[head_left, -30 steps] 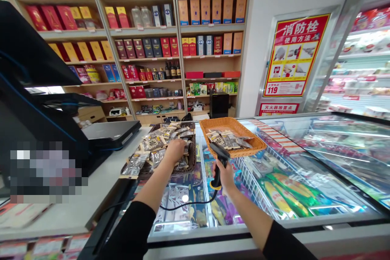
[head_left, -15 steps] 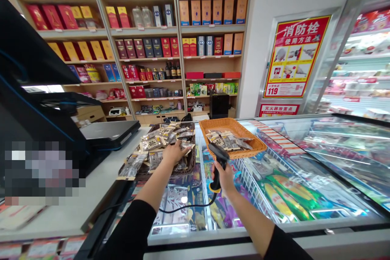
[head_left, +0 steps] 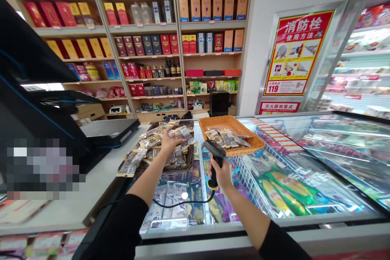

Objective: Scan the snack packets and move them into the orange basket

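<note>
- Head view: our left hand (head_left: 168,142) is out over the dark basket (head_left: 189,158), fingers (head_left: 178,141) curled around a snack packet (head_left: 183,133) lifted just above the heap; we judge the grip loose and pinching, which suits a thin, flat pack.
- The packet lies at the fingertips, over the basket's right part, label side seemingly turned toward the scanner (head_left: 215,158); whether it has fully cleared the packets beneath, we cannot tell.
- Our right hand (head_left: 219,174) is wrapped tight around the scanner's handle, just right of the basket, its head tipped up and left toward the packet, probably so the beam can reach the code.
- The scanner's cable (head_left: 183,202) loops down in front of the basket, over the freezer lid (head_left: 304,170).
- An orange basket (head_left: 240,128) with more packets sits right of the dark one, on the same lid.
- The tabletop (head_left: 91,183) with a till lies to the dark basket's left.
</note>
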`<state>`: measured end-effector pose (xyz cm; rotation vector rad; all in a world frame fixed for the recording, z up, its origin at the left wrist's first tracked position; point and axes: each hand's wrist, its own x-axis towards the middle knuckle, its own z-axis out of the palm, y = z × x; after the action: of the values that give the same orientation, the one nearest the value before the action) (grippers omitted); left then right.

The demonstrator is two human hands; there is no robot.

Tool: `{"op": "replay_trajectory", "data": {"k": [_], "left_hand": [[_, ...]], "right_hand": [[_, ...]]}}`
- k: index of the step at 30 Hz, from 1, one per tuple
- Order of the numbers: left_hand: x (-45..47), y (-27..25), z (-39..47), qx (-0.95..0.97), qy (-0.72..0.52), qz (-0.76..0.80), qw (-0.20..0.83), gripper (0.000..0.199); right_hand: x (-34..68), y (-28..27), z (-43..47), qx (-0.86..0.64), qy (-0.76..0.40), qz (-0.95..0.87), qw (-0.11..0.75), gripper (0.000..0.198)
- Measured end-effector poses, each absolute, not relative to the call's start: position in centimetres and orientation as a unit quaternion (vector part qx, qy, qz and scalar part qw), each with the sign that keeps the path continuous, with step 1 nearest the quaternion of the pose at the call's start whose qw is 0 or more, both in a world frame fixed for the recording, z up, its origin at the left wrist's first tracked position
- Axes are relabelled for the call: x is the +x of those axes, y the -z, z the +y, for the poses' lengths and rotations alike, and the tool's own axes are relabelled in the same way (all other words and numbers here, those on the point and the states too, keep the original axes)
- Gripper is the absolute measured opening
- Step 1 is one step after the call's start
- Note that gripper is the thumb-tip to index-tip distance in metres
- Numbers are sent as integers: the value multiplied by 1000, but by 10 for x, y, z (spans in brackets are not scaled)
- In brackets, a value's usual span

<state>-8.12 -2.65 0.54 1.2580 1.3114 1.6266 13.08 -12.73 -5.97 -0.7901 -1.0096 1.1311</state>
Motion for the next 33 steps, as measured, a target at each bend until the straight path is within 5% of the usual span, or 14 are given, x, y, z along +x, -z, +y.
{"op": "replay_trajectory", "data": {"k": [6, 11, 33], "left_hand": [[-54, -16, -6, 467, -621, 476, 412, 55], [-33, 4, 2, 589, -575, 478, 306, 37], [-40, 13, 3, 571, -589, 460, 340, 55]], "right_hand": [[148, 54, -127, -375, -404, -586, 594, 28], [150, 50, -128, -440, -347, -587, 584, 24], [149, 54, -127, -437, -378, -550, 604, 23]]}}
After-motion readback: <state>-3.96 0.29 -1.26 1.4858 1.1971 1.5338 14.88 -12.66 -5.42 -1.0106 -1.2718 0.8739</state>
